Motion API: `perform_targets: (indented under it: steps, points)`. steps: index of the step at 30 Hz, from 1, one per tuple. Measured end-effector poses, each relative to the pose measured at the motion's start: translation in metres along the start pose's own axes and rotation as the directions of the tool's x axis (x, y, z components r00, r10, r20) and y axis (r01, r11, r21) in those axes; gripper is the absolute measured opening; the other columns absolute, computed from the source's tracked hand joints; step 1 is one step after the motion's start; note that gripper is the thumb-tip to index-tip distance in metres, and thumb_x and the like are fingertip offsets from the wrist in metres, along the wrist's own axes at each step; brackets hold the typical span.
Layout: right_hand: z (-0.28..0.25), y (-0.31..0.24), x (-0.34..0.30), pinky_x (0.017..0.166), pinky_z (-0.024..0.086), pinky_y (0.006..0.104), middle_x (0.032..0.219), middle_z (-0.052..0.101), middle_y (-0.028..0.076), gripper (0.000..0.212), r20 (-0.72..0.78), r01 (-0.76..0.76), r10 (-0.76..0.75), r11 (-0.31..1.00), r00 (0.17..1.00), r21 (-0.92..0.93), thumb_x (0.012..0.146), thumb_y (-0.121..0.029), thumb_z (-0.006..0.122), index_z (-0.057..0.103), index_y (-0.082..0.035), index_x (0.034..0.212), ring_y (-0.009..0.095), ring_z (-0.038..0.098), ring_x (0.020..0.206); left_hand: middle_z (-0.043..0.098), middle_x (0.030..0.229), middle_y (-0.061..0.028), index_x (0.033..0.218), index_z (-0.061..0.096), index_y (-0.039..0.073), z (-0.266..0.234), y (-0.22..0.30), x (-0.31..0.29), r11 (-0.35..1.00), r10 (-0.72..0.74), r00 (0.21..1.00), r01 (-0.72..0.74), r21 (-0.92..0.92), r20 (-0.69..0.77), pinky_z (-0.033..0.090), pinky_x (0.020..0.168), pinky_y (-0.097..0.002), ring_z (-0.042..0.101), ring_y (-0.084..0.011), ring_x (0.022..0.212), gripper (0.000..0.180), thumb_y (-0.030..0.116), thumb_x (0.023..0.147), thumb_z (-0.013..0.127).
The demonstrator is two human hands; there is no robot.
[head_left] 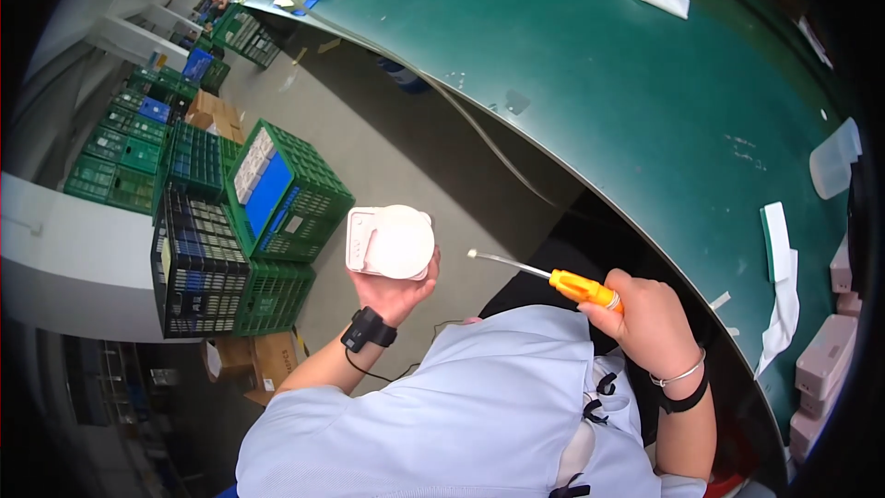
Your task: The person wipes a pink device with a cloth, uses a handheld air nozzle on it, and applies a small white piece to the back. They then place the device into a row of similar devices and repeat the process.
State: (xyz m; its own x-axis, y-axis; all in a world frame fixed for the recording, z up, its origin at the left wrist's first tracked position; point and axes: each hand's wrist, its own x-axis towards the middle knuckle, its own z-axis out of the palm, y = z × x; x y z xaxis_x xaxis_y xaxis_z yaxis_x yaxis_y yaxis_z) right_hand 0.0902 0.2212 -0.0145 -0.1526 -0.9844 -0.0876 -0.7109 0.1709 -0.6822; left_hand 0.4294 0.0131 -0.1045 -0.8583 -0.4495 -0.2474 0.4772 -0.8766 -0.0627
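The green bench (590, 83) is the largest thing before you, its curved edge running from the upper left down to your right side. On the floor to your left stands a stack of crates (318, 186), green ones and a black one, with a blue panel and rows of pale pieces showing in the upper green one. At the bench's far right you have a pile of pale pink boxes (825, 355).

Your right hand (650, 323), near the bench's edge, is closed around the handle of a yellow-orange screwdriver (579, 287). Your left hand (396, 297) is partly open and cupped beneath a pale pink device (396, 242), supporting it off the bench, above the floor; most of its fingers are hidden. The device's round white face is turned up toward you. The screwdriver's shaft points left toward it, its tip well apart from it.

A translucent cup (834, 161) stands on the bench to your right, near crumpled white strips (782, 300). You wear a black wrist unit (368, 330) on your left wrist. Smallest is the whitish screwdriver tip (473, 254), too small to make out.
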Motion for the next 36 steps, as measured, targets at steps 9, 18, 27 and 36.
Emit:
perform_targets:
  steps: [9,18,27,36]
  points:
    - [0.014,-0.018,0.012,0.054,0.047,0.042,0.067,0.06,0.017,0.044,-0.119,-0.097,0.087,0.992,0.989,-0.081,0.086,-0.044,0.073,0.055,-0.004,0.081,0.039,0.06,0.062,0.036,0.154,-0.0168,0.156,0.029,0.019,0.002,0.008,-0.019,0.796,0.313,0.938,-0.172,0.581,-0.15,0.038,0.107,-0.0688,0.042,-0.041,0.137,0.122,0.064,0.057,0.082]
    - [0.003,-0.003,0.005,0.052,0.048,0.0421,0.063,0.061,0.015,0.046,0.017,0.047,-0.047,0.999,0.999,0.026,0.086,-0.047,0.072,0.054,-0.005,0.078,0.036,0.062,0.059,0.027,0.161,-0.0171,0.161,0.011,0.014,0.021,0.025,-0.025,0.624,-0.125,0.991,0.112,0.773,-0.043,0.038,0.103,-0.0743,0.038,-0.0468,0.141,0.137,0.056,0.056,0.088]
    - [0.007,-0.009,-0.009,0.054,0.047,0.0413,0.065,0.06,0.015,0.045,0.022,-0.016,0.018,0.994,1.0,-0.11,0.083,-0.046,0.075,0.055,-0.005,0.079,0.036,0.06,0.059,0.039,0.152,-0.012,0.153,0.033,0.02,0.027,-0.02,0.006,0.953,0.302,0.951,-0.301,0.038,-0.058,0.037,0.111,-0.0605,0.038,-0.0402,0.138,0.107,0.051,0.064,0.083]
    - [0.017,-0.023,-0.017,0.053,0.049,0.04,0.066,0.062,0.013,0.042,-0.025,0.062,-0.066,0.99,0.997,-0.127,0.081,-0.042,0.077,0.056,-0.006,0.078,0.033,0.062,0.058,0.042,0.147,-0.0075,0.15,0.034,0.019,0.022,-0.004,-0.003,0.585,0.707,0.685,-0.426,0.69,-0.176,0.041,0.108,-0.0531,0.044,-0.0285,0.133,0.097,0.053,0.071,0.079]
